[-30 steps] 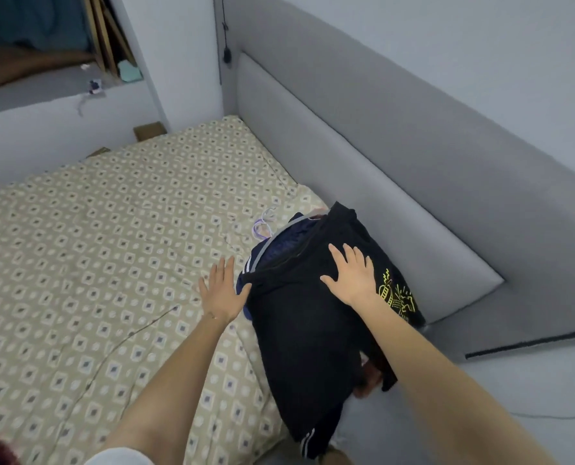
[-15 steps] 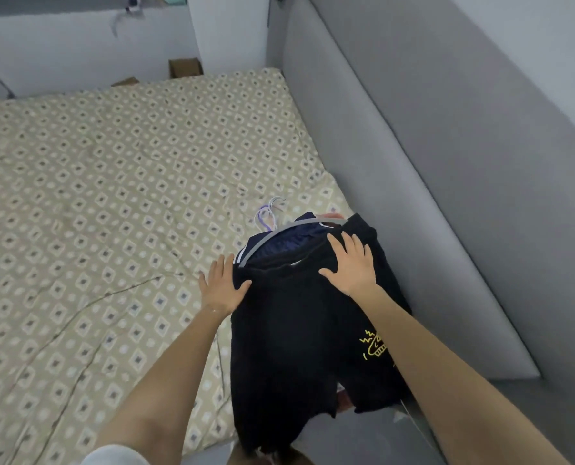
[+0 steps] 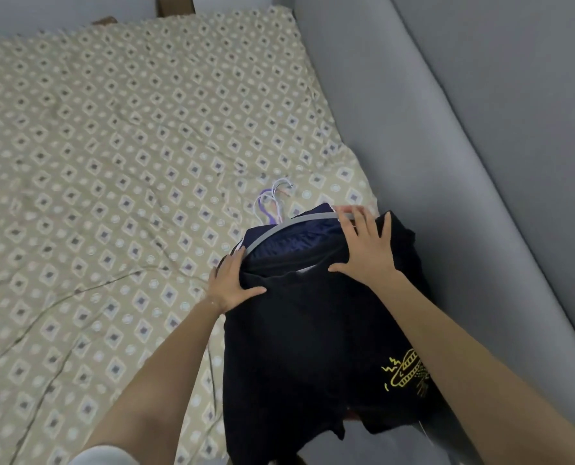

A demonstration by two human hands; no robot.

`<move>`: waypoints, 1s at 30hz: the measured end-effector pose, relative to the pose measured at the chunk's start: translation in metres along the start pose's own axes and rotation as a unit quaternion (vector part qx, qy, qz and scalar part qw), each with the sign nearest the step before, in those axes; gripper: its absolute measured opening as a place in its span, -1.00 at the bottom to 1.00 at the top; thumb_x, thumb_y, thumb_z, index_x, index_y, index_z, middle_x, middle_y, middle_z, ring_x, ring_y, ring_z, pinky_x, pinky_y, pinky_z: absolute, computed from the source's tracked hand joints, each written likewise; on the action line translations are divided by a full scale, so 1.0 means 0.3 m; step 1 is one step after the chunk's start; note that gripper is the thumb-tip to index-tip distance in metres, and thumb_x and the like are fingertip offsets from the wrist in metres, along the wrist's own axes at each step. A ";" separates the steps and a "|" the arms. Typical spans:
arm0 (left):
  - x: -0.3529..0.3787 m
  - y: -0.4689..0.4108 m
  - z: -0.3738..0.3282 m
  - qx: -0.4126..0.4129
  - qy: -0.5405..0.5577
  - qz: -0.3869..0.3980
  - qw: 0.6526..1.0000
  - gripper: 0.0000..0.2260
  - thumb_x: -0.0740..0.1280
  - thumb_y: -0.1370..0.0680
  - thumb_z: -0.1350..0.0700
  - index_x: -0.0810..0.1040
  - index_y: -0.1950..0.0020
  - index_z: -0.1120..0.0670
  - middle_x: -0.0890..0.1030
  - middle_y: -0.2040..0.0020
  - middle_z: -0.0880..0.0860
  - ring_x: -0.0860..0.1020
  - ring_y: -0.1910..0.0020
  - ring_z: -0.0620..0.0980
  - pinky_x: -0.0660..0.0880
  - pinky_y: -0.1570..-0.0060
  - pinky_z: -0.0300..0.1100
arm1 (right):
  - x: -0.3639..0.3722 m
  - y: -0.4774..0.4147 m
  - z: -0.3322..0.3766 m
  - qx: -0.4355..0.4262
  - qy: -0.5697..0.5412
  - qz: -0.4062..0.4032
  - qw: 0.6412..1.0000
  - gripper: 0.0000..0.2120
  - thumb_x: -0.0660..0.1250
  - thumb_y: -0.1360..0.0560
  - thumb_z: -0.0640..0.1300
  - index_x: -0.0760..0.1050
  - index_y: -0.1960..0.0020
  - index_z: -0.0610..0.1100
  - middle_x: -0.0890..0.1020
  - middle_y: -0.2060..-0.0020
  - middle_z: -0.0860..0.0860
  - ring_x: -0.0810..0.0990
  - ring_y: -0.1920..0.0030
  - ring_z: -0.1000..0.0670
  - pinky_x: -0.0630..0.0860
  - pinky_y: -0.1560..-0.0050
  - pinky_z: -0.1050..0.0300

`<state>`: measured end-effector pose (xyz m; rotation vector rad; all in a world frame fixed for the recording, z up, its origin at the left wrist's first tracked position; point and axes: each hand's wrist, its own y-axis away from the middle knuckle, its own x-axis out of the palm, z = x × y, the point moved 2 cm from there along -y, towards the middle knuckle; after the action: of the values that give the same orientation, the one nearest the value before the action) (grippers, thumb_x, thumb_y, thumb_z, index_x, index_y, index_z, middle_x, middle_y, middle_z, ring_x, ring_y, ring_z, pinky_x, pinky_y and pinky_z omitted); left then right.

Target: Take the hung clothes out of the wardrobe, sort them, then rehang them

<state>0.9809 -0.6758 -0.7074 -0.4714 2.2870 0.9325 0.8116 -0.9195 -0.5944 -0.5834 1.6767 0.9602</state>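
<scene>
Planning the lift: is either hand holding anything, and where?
Nothing gripped: left hand flat at left edge of clothes pile, right hand flat on top.

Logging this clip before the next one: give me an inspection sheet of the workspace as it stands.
Surface: bed with a wrinkled beige diamond-patterned sheet.
Job's things: black T-shirt with yellow print on top of a pile, navy garment beneath; curved grey hanger; purple and white hanger hooks sticking out at the far end.
Clutter: nothing seen.
Grips: left hand flat against the pile's left edge; right hand spread flat on top, fingertips at the grey hanger.
Cables: thin dark line on the sheet; cable or crease, cannot tell.
Surroundings: grey padded headboard beside the pile; brown cardboard box beyond the bed.
</scene>
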 end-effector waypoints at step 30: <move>-0.393 0.412 -0.144 0.074 0.038 -0.056 0.995 -0.69 0.34 -0.58 -0.13 0.47 0.26 0.03 0.57 0.35 -0.04 0.49 0.36 -0.06 0.38 0.28 -0.10 | -0.357 0.472 0.074 0.126 -0.241 -0.066 0.960 -0.63 0.34 -0.49 0.24 0.54 0.14 -0.08 0.53 0.30 0.06 0.46 0.24 -0.01 0.33 0.24 0.10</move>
<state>0.9863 -0.6112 -0.5436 -0.5720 2.3510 0.6966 0.7480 -0.8316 -0.4522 -0.2572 1.2771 0.7068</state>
